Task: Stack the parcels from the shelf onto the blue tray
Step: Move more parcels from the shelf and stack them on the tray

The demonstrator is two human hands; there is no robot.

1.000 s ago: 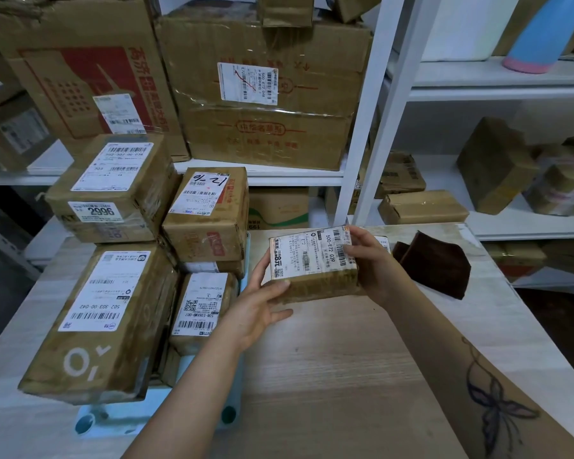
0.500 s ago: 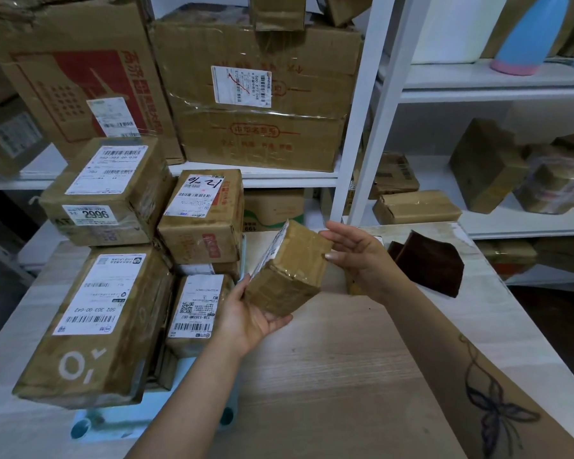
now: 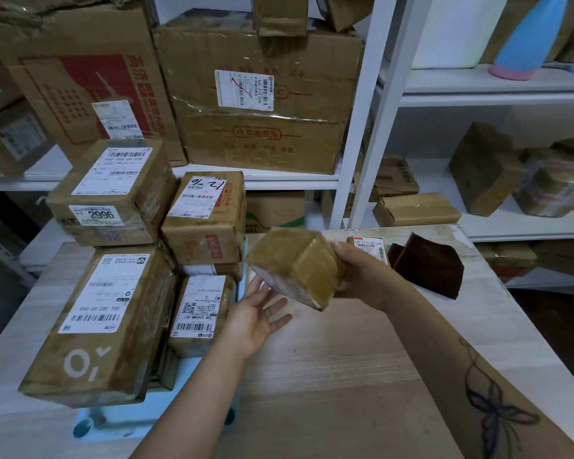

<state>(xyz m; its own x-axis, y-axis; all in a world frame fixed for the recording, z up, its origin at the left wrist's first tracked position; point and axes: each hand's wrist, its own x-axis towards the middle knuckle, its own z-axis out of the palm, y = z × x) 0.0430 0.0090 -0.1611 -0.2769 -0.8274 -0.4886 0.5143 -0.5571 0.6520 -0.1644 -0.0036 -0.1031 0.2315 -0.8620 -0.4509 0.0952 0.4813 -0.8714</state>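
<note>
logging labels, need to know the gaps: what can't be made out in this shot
Head view only:
- Label of the held parcel: faces down toward the left hand; only a blurred strip shows.
- The tray: mostly covered by the stack; only its near edge shows.
- The flat parcel behind the right hand: that hand hides all but a label corner.
- Whether the left hand touches the held parcel: unclear.

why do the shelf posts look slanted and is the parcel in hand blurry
Head view: the wide-angle lens tilts the white shelf posts; the small parcel gripped by the right hand looks motion-softened, its label unreadable, while labels on the stacked parcels are crisp; dim, even light.
</note>
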